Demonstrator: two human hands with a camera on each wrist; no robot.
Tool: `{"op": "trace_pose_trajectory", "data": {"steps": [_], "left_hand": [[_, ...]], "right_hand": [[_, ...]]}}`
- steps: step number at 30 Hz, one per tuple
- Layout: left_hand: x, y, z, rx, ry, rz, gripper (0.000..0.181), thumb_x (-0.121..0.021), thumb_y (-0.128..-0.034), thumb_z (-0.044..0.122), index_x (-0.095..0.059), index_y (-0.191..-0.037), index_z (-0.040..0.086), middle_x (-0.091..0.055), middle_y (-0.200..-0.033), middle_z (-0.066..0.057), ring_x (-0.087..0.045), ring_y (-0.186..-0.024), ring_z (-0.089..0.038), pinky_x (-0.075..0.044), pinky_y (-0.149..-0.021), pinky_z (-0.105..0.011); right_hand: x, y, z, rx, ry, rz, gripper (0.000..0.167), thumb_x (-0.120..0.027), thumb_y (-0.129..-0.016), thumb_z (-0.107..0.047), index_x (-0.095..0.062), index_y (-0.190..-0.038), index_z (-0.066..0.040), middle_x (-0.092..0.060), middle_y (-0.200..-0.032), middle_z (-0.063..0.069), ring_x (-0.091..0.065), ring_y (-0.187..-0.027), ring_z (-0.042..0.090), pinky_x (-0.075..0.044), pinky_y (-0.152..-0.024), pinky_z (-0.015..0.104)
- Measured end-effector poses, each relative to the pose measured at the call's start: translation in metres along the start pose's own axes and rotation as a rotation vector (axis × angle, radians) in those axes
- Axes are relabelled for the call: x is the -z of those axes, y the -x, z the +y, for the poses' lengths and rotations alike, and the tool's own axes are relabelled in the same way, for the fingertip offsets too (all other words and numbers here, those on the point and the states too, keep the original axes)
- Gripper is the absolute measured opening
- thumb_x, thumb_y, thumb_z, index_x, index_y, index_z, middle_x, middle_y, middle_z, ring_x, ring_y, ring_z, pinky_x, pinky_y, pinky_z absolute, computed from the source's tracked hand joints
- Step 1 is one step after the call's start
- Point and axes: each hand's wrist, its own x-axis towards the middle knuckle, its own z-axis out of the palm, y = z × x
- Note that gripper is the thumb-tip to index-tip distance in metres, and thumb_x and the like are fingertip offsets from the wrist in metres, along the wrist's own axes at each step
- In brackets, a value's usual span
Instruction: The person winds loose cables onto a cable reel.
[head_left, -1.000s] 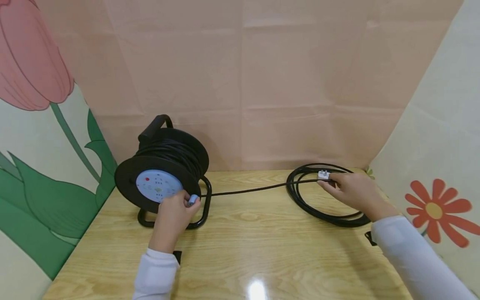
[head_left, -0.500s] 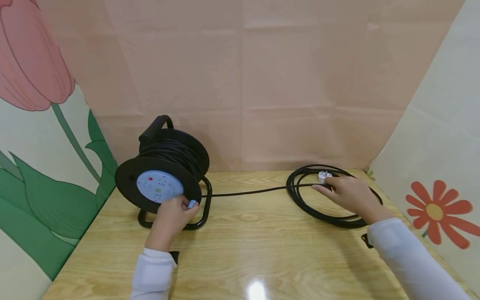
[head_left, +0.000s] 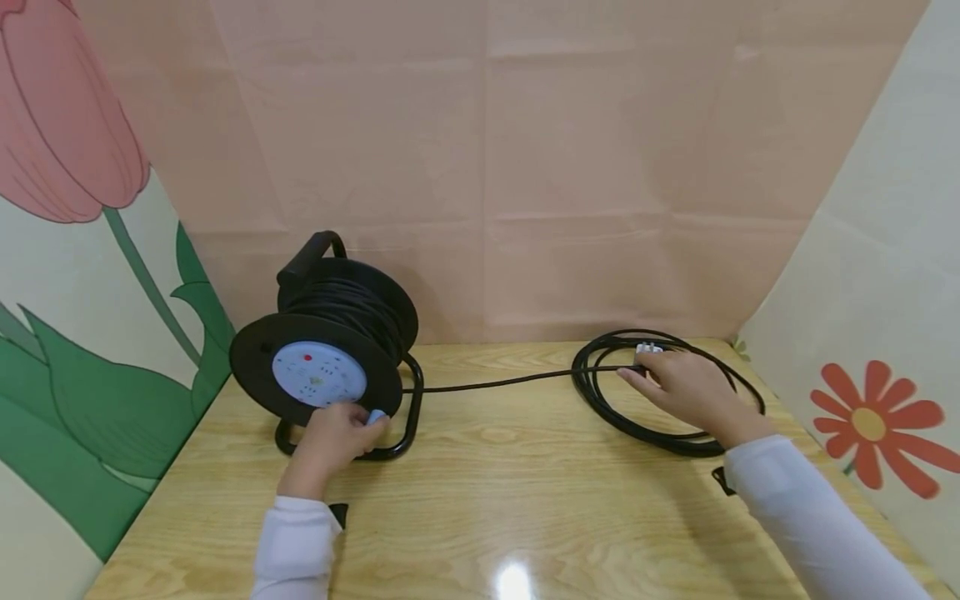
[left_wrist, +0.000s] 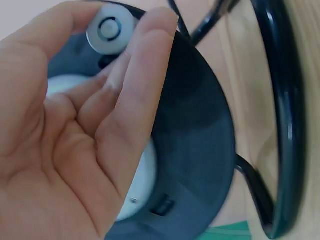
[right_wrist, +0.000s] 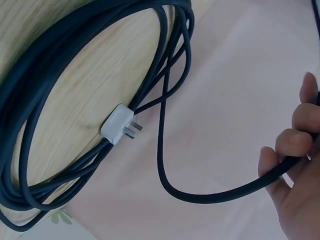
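Observation:
A black cable reel (head_left: 251,371) with a pale blue socket panel (head_left: 318,371) stands on the left of the table. My left hand (head_left: 326,442) pinches the round blue-grey knob (left_wrist: 111,30) on the reel's front flange, between thumb and fingers. From the reel a black cable (head_left: 495,384) runs right, slightly rising, to my right hand (head_left: 690,387), whose fingers curl round it. Under that hand lies a loose coil of cable (head_left: 630,429). A white plug (right_wrist: 118,123) with metal pins rests on the coil, seen whole in the right wrist view and partly hidden by the hand in the head view.
The reel stands on a black tubular frame (head_left: 412,417) with a carrying handle (head_left: 303,258) on top. A wood-grain table (head_left: 517,483) spreads between the arms. Behind it rises a pinkish backdrop (head_left: 525,167), with flower-printed panels at both sides.
My left hand and the knob have shifted a little left and down, and the red dot on the panel has turned rightward with the reel. My right hand has slid slightly left.

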Motion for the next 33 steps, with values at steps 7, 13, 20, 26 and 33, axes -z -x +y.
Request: {"op": "trace_pose_trajectory", "data": {"steps": [7, 13, 20, 26, 33], "left_hand": [[0.001, -0.002, -0.022, -0.013, 0.038, -0.086, 0.029, -0.069, -0.0945, 0.036, -0.071, -0.088, 0.008, -0.067, -0.07, 0.003, -0.062, -0.068, -0.014, -0.05, -0.062, -0.031], [-0.002, -0.006, -0.037, -0.009, 0.136, -0.126, 0.029, -0.069, -0.0956, 0.033, -0.071, -0.09, 0.004, -0.07, -0.077, 0.0, -0.067, -0.071, -0.014, -0.056, -0.068, -0.032], [-0.001, -0.009, -0.049, -0.011, 0.214, -0.163, 0.034, -0.068, -0.0963, 0.031, -0.07, -0.096, -0.002, -0.072, -0.084, -0.006, -0.07, -0.075, -0.018, -0.059, -0.072, -0.037], [0.0, -0.011, -0.058, 0.004, 0.235, -0.161, 0.036, -0.068, -0.096, 0.034, -0.07, -0.096, -0.002, -0.073, -0.083, -0.005, -0.07, -0.075, -0.018, -0.059, -0.071, -0.035], [0.002, -0.01, -0.063, 0.014, 0.229, -0.152, 0.035, -0.068, -0.0963, 0.033, -0.07, -0.096, -0.002, -0.073, -0.082, -0.005, -0.07, -0.075, -0.017, -0.059, -0.07, -0.034]], "right_hand": [[-0.002, -0.009, -0.005, -0.007, 0.005, 0.009, 0.032, -0.057, -0.101, -0.046, -0.059, -0.086, -0.018, -0.05, -0.066, -0.01, -0.041, -0.052, 0.007, -0.037, -0.051, 0.031], [-0.006, -0.016, -0.009, -0.082, 0.028, 0.139, 0.047, -0.063, -0.094, -0.057, -0.047, -0.068, -0.021, -0.038, -0.055, -0.009, -0.03, -0.044, 0.01, -0.022, -0.04, 0.028], [-0.009, -0.024, -0.015, -0.098, -0.018, 0.17, 0.044, -0.064, -0.096, -0.052, -0.048, -0.069, -0.02, -0.036, -0.053, -0.008, -0.028, -0.042, 0.009, -0.024, -0.04, 0.028], [-0.01, -0.033, -0.019, -0.064, -0.011, 0.102, 0.026, -0.055, -0.105, -0.033, -0.055, -0.087, -0.013, -0.05, -0.066, -0.004, -0.045, -0.052, 0.013, -0.039, -0.052, 0.037], [-0.013, -0.034, -0.022, -0.135, 0.013, 0.195, 0.043, -0.058, -0.1, -0.047, -0.047, -0.072, -0.017, -0.036, -0.05, -0.006, -0.028, -0.038, 0.012, -0.021, -0.037, 0.029]]}}
